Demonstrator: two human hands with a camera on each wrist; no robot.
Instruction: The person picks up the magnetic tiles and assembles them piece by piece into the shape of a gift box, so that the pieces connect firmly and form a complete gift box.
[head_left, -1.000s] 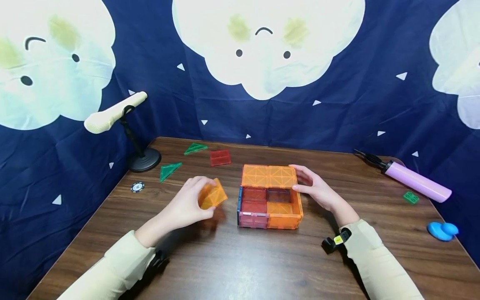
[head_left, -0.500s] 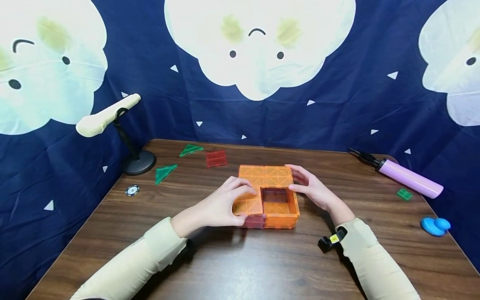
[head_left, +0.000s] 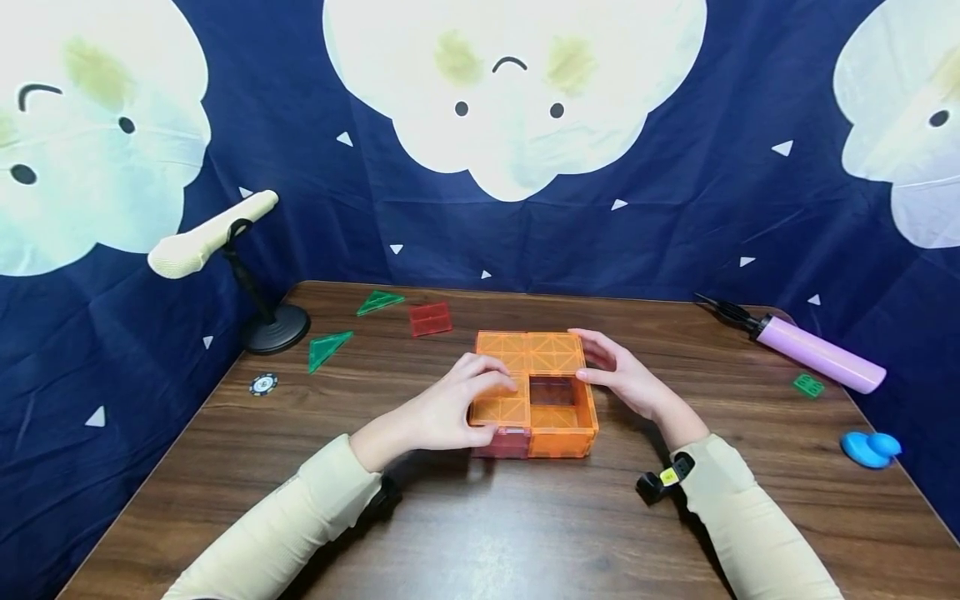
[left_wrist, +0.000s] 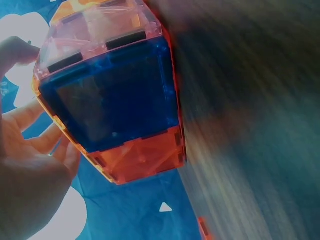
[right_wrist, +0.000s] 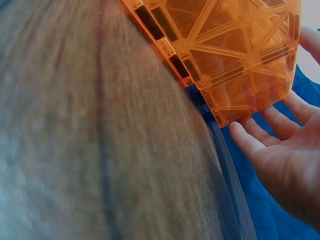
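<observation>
I am noting the change first: a second ago the left hand was holding an orange square tile out to its own left of the magnetic tile box, well apart from it; half a second ago it was bringing that tile over the near-left opening, and now the tile is lying nearly flat on the box top, so three of the four top squares are covered and only the near-right cell is showing open. I am judging from this that the lid is one tile short of complete. The left hand is curling its fingers over the tile just seated, thumb at the near edge and fingertips on the upper face, pinching and pressing it; in the left wrist view the box's blue side wall is sitting directly in front of the palm. The right hand is staying put against the far-right side of the box, fingers straight and relaxed, bracing it without gripping; the right wrist view is showing those fingers spread just beside the orange wall. The box is resting on the wooden table between both hands.
</observation>
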